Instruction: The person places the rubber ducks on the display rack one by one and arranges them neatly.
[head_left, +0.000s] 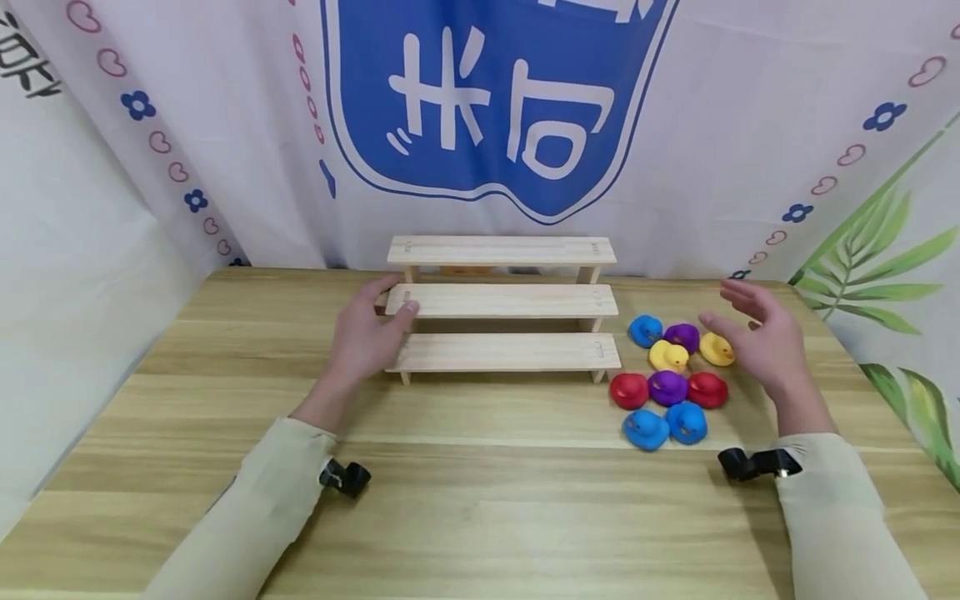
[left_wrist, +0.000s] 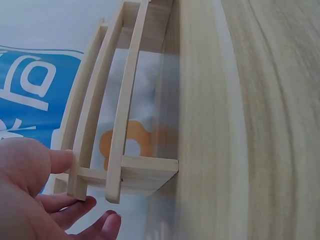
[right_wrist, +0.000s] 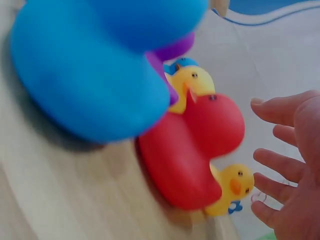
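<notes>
A three-step wooden display shelf [head_left: 502,301] stands on the table. My left hand [head_left: 366,335] holds the left end of its middle board, thumb on top and fingers around the end; the left wrist view shows the board [left_wrist: 79,182] between thumb and fingers. To the right of the shelf lies a group of rubber ducks in blue, purple, yellow and red. My right hand [head_left: 776,346] hovers beside them with fingers spread, nearest the right yellow duck [head_left: 717,349]. In the right wrist view a blue duck [right_wrist: 90,85] and a red duck [right_wrist: 175,155] fill the foreground.
The wood-grain table [head_left: 480,517] extends in front of the shelf. Behind it hangs a white curtain [head_left: 712,150] with a blue printed emblem. Green leaves [head_left: 862,258] are printed on the covering at right. Each sleeve has a black wrist camera [head_left: 345,478].
</notes>
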